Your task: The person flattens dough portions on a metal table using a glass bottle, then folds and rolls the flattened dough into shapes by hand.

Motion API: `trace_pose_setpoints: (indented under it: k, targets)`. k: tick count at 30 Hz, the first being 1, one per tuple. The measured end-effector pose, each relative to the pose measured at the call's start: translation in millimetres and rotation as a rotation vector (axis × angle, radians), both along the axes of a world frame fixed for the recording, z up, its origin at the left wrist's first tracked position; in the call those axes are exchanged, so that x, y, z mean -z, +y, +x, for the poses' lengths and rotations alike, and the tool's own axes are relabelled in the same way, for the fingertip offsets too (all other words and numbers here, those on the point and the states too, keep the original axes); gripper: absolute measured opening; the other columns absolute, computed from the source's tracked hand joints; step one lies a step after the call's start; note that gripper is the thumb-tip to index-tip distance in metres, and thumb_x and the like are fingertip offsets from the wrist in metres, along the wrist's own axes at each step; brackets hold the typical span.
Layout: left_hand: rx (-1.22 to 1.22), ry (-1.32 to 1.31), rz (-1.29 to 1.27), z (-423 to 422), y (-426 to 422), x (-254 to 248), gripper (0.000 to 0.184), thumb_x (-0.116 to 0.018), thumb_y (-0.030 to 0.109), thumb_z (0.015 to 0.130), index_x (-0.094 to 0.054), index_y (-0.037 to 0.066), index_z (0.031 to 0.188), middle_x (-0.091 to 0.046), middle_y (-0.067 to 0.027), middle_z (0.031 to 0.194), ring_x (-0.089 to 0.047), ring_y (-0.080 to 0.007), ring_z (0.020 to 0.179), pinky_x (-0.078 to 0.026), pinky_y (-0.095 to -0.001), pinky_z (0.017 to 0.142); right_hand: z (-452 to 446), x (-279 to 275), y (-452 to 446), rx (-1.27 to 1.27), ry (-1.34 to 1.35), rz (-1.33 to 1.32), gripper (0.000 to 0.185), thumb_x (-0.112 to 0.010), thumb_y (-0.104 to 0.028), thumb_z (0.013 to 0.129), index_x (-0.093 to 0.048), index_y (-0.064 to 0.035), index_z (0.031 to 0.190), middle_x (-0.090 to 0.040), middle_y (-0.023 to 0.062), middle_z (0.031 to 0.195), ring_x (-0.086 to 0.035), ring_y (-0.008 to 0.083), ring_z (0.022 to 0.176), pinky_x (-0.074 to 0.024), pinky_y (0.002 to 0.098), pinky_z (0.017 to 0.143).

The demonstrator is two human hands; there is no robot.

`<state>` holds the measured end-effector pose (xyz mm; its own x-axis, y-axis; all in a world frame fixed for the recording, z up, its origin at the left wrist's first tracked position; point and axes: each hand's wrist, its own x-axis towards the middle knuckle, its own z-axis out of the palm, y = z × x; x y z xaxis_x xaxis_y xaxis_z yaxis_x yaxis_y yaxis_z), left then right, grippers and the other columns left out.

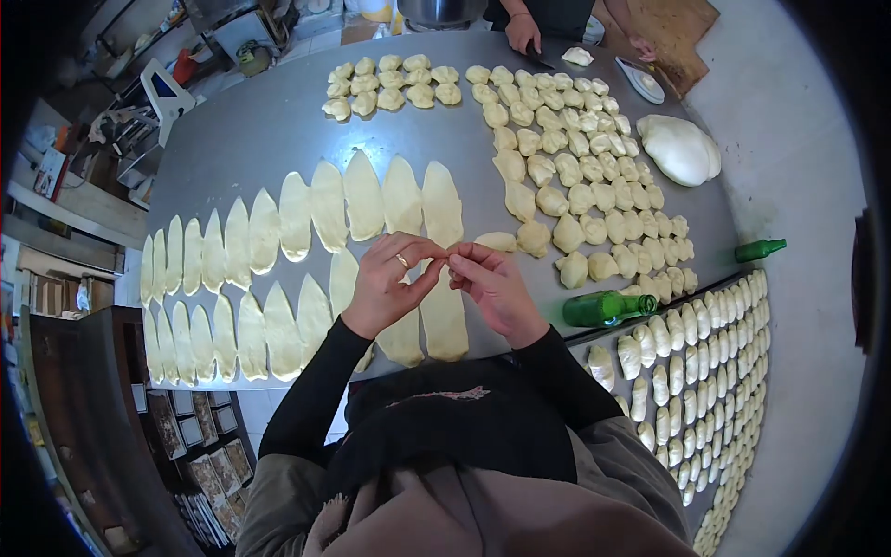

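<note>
My left hand [390, 280], with a ring on one finger, and my right hand [498, 290] meet fingertip to fingertip above the near part of the steel table. Both are closed in a pinch; whatever lies between the fingertips is too small to make out. Beneath them is a long flattened dough strip [445, 325], partly covered by my hands. Two rows of such dough strips [327, 204] stretch away to the left. A small flattened dough piece [496, 241] lies just beyond my right hand, beside many rough dough lumps [569, 232].
A green glass bottle [603, 309] lies on its side right of my hands; another green bottle [759, 250] lies farther right. Rolled dough pieces [691, 325] fill a surface at lower right. Beyond are a large dough mass [677, 150], a scale [640, 81] and a co-worker's hand [522, 32] with a dark blade.
</note>
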<state>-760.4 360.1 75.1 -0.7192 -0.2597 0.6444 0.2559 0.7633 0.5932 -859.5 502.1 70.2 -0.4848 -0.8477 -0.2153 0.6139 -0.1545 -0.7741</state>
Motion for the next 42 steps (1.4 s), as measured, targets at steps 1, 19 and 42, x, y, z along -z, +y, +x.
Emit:
trace_pose_setpoints:
  k: [1, 19, 42]
  targets:
    - [-0.013, 0.000, -0.039, 2, 1, -2, 0.017, -0.069, 0.003, 0.072, -0.065, 0.007, 0.088, -0.063, -0.0019, 0.086, -0.056, -0.0180, 0.073, -0.044, -0.0269, 0.068, 3, -1, 0, 0.008, 0.008, 0.010, 0.014, -0.058, -0.005, 0.089, -0.063, -0.0004, 0.101, -0.058, 0.0017, 0.082, -0.050, 0.0082, 0.072, -0.0408, 0.0196, 0.071]
    - [-0.095, -0.088, -0.219, 29, 12, -16, 0.015, -0.067, 0.003, 0.074, -0.062, 0.004, 0.088, -0.059, -0.0021, 0.080, -0.055, -0.0149, 0.068, -0.043, -0.0237, 0.061, 28, -3, 3, -0.001, 0.069, -0.053, 0.013, -0.059, -0.007, 0.087, -0.065, -0.0014, 0.098, -0.059, -0.0004, 0.081, -0.046, 0.0050, 0.071, -0.0390, 0.0167, 0.070]
    - [-0.511, -0.684, 1.298, 357, 49, 181, 0.029, -0.047, 0.009, 0.089, -0.059, -0.002, 0.113, -0.065, -0.0107, 0.092, -0.056, -0.0154, 0.075, -0.044, -0.0245, 0.066, -71, 6, 70, -0.009, 0.983, 0.347, 0.032, -0.054, -0.006, 0.085, -0.059, -0.0031, 0.116, -0.059, 0.0060, 0.101, -0.052, 0.0136, 0.077, -0.0428, 0.0222, 0.076]
